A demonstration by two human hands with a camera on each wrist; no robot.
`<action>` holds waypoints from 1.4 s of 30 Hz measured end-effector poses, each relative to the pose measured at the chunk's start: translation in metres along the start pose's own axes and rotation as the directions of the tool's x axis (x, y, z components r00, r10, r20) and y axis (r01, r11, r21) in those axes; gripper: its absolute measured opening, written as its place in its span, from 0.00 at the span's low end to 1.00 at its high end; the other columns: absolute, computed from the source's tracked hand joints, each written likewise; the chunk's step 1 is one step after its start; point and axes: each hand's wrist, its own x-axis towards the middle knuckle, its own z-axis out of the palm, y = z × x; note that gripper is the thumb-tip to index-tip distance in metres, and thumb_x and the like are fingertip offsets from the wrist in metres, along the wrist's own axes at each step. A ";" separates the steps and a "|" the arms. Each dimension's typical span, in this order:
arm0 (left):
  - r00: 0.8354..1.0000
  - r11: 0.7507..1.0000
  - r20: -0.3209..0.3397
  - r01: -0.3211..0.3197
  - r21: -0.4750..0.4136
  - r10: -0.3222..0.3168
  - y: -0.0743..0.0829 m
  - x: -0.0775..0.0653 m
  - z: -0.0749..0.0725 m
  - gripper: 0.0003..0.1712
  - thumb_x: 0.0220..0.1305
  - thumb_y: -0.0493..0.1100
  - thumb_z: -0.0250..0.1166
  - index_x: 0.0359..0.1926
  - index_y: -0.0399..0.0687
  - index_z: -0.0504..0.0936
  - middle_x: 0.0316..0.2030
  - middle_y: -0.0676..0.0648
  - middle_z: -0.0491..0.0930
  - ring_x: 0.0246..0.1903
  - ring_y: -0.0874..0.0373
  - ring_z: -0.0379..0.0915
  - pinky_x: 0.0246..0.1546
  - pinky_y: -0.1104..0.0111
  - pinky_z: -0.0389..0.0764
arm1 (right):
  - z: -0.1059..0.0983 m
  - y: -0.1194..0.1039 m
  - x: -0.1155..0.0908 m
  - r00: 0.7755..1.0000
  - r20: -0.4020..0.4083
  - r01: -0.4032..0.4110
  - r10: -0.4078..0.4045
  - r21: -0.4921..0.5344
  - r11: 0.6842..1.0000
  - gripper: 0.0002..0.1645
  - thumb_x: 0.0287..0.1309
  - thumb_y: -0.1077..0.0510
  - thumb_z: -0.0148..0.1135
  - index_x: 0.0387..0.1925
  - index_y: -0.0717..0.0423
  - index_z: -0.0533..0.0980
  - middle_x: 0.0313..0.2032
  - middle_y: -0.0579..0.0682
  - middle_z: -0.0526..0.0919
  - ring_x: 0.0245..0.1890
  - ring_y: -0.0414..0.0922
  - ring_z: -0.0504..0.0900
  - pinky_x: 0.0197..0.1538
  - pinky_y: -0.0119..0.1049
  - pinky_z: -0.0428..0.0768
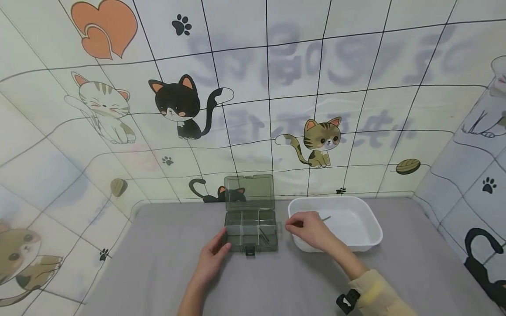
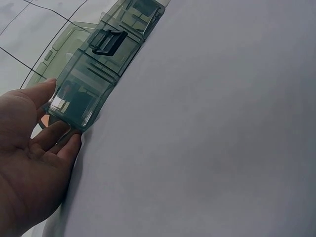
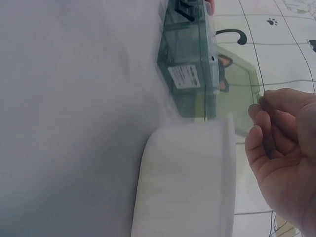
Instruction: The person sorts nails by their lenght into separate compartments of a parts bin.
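A see-through green compartment box point(image 1: 251, 239) lies on the grey cloth with its lid point(image 1: 250, 193) raised behind it. Dark thin pins point(image 1: 264, 237) rest in its front right compartment. My left hand point(image 1: 211, 259) holds the box at its left front corner, near the black latch point(image 2: 109, 42). Between the box and a white tub point(image 1: 373, 226), my right hand point(image 1: 310, 228) hovers by the tub's left rim with thumb and forefinger tips together. Whether a small thing is pinched there, I cannot tell. A thin greenish piece point(image 1: 326, 218) shows just behind that hand, over the tub.
The grey cloth point(image 1: 166, 245) covers the table. A white wall covering point(image 1: 245, 57) with cat drawings and grid lines stands behind and at both sides. A pale label point(image 3: 185, 76) is stuck on the box's right side, facing the tub.
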 end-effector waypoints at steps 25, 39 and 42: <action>1.000 1.000 0.014 0.004 -0.025 -0.004 0.002 -0.004 -0.004 0.32 0.74 0.42 0.65 0.74 0.44 0.69 0.74 0.38 0.64 0.74 0.40 0.56 0.72 0.49 0.61 | -0.019 0.056 -0.004 0.976 -0.115 -0.194 0.187 -0.050 0.980 0.06 0.64 0.62 0.69 0.38 0.62 0.87 0.37 0.51 0.89 0.40 0.49 0.86 0.42 0.42 0.84; 1.000 1.000 0.007 0.020 -0.002 -0.020 -0.001 -0.001 -0.003 0.31 0.74 0.42 0.64 0.74 0.47 0.70 0.74 0.40 0.64 0.74 0.40 0.57 0.72 0.48 0.61 | -0.027 0.083 0.003 0.977 -0.139 -0.176 0.161 -0.104 0.979 0.05 0.63 0.65 0.69 0.37 0.64 0.87 0.34 0.53 0.89 0.37 0.48 0.85 0.37 0.38 0.81; 1.000 1.000 0.007 0.020 -0.004 -0.020 -0.001 0.000 -0.003 0.31 0.74 0.43 0.64 0.75 0.48 0.70 0.74 0.39 0.64 0.74 0.40 0.57 0.72 0.48 0.62 | -0.028 0.086 0.006 0.978 -0.142 -0.168 0.151 -0.114 0.979 0.05 0.62 0.65 0.69 0.37 0.65 0.87 0.34 0.54 0.89 0.37 0.49 0.85 0.38 0.38 0.82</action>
